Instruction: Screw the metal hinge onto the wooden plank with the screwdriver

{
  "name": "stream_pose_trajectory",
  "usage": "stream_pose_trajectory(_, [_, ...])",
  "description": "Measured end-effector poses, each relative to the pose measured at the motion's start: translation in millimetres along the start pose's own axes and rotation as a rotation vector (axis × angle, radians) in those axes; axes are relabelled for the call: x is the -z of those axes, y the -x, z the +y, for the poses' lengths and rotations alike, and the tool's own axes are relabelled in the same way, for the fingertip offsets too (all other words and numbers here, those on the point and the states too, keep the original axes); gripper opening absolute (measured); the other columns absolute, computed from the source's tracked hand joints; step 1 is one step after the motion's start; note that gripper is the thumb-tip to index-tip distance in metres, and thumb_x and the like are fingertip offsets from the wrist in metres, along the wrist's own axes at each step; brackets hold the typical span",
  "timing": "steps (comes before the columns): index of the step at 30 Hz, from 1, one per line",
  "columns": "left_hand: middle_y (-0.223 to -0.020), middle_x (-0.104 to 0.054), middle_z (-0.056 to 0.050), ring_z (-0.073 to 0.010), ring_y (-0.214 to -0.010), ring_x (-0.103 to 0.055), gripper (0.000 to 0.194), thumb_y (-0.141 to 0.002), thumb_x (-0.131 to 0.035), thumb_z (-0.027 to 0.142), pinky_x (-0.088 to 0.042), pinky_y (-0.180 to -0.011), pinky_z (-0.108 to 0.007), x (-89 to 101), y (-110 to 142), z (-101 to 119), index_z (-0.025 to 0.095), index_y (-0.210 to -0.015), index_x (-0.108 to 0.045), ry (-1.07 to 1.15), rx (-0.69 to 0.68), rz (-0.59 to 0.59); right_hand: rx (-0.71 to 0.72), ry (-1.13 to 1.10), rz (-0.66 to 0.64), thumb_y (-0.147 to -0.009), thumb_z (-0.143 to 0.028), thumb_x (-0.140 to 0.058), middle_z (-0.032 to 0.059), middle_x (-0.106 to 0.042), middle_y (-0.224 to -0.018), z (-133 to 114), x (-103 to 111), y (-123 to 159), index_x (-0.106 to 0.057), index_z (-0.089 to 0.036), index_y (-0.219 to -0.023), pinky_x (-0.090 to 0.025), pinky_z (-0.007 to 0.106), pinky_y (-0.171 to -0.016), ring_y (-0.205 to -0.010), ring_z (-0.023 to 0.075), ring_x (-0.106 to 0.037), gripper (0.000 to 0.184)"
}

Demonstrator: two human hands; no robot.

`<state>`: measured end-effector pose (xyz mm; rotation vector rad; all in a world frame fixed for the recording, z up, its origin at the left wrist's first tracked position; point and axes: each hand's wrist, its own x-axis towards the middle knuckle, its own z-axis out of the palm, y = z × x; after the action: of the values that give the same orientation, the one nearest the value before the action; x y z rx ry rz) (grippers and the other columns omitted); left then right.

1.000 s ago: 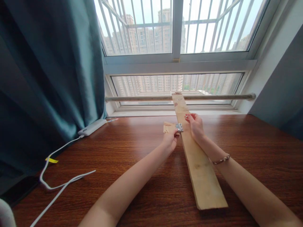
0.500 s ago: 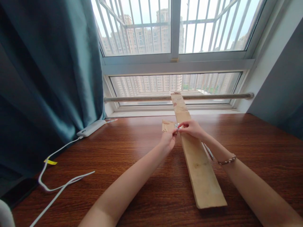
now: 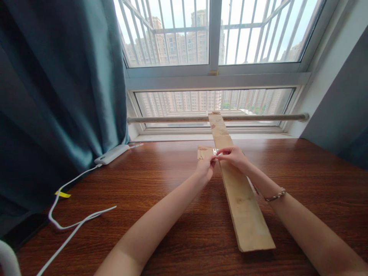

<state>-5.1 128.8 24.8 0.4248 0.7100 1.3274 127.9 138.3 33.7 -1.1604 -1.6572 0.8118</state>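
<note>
Metal plate [image 3: 214,151] with small holes lay at the left edge of a long plank, on the brown table [image 3: 161,161]. Left of it sat a short wooden piece [image 3: 203,152], just beside the plank. The left hand [image 3: 206,168] came next, its fingers curled closed at the piece's near edge, apparently gripping it. The right hand [image 3: 234,157] had changed most: a second earlier it was raised over the plank, pinching something small and pale; now its fingertips nearly met over the plate. I couldn't tell whether anything sat between them. Both hands, I judged, were now working on one spot. The plate's long axis was hidden by fingers. Rightmost, the plank [image 3: 248,214] ran lengthwise away from the person, leaning slightly left, far end toward the window [image 3: 172,103].
</note>
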Motion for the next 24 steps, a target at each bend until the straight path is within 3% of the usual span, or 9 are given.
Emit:
stream_pose_trajectory(6, [-0.063,-0.063,-0.006,-0.0083,-0.058,-0.058,0.029,-0.072,-0.047,-0.014,-0.046,-0.059,-0.017,-1.9,1.9,-1.7,0.01,-0.061,-0.06,0.021,-0.016,0.047,-0.096,-0.32,0.158,-0.055,-0.039,-0.08,-0.0012,-0.059,-0.064,-2.4,3.0,-2.5,-0.07,-0.015,-0.073,-0.034,0.022,-0.057,-0.061,0.0096,-0.048,0.032])
stream_pose_trajectory(8, [-0.065,-0.063,-0.005,-0.0083,-0.059,-0.059,0.027,-0.071,-0.049,-0.013,-0.046,-0.058,-0.017,-1.7,0.9,-2.4,0.01,-0.064,-0.061,0.04,-0.021,0.062,-0.131,-0.407,0.166,-0.056,-0.038,-0.08,-0.0037,-0.054,-0.057,-4.6,6.4,-3.6,-0.067,-0.015,-0.072,-0.031,0.02,-0.05,-0.053,0.0071,-0.043,0.031])
stream_pose_trajectory(12, [-0.07,-0.065,-0.005,-0.0089,-0.059,-0.058,0.021,-0.071,-0.054,-0.008,-0.045,-0.056,-0.018,3.4,-4.4,-2.9,0.012,-0.068,-0.06,0.019,-0.003,0.078,-0.213,-0.721,0.261,-0.062,-0.029,-0.072,-0.0084,-0.038,-0.051,-9.5,16.3,-7.3,-0.054,-0.017,-0.066,-0.013,0.019,-0.037,-0.041,0.0035,-0.022,0.022])
stream_pose_trajectory(14, [-0.07,-0.064,-0.004,-0.0085,-0.056,-0.057,0.018,-0.072,-0.056,-0.006,-0.045,-0.054,-0.018,7.1,-7.3,-3.4,0.012,-0.068,-0.059,-0.02,0.012,0.087,-0.243,-0.835,0.309,-0.066,-0.027,-0.061,-0.006,-0.041,-0.055,-11.0,22.2,-9.3,-0.044,-0.018,-0.062,-0.016,0.017,-0.036,-0.041,0.0037,-0.024,0.019])
stream_pose_trajectory(19, [-0.071,-0.065,-0.003,-0.0084,-0.056,-0.056,0.017,-0.068,-0.059,-0.004,-0.046,-0.053,-0.018,8.6,-7.7,-2.9,0.013,-0.071,-0.06,-0.061,0.0,0.085,-0.316,-0.868,0.359,-0.072,-0.023,-0.047,-0.0024,-0.041,-0.057,-11.7,36.9,-10.9,-0.036,-0.02,-0.061,-0.026,0.015,-0.037,-0.045,0.0058,-0.032,0.016])
stream_pose_trajectory(24, [-0.063,-0.062,0.0,-0.0074,-0.051,-0.055,0.016,-0.068,-0.062,0.0,-0.046,-0.053,-0.018,10.2,-5.2,11.3,0.015,-0.069,-0.059,-0.118,-0.033,0.146,-0.393,-0.791,0.374,-0.077,-0.024,-0.048,-0.0077,-0.027,-0.049,-9.1,47.7,-11.3,-0.03,-0.022,-0.06,-0.015,0.016,-0.032,-0.039,0.0049,-0.017,0.025])
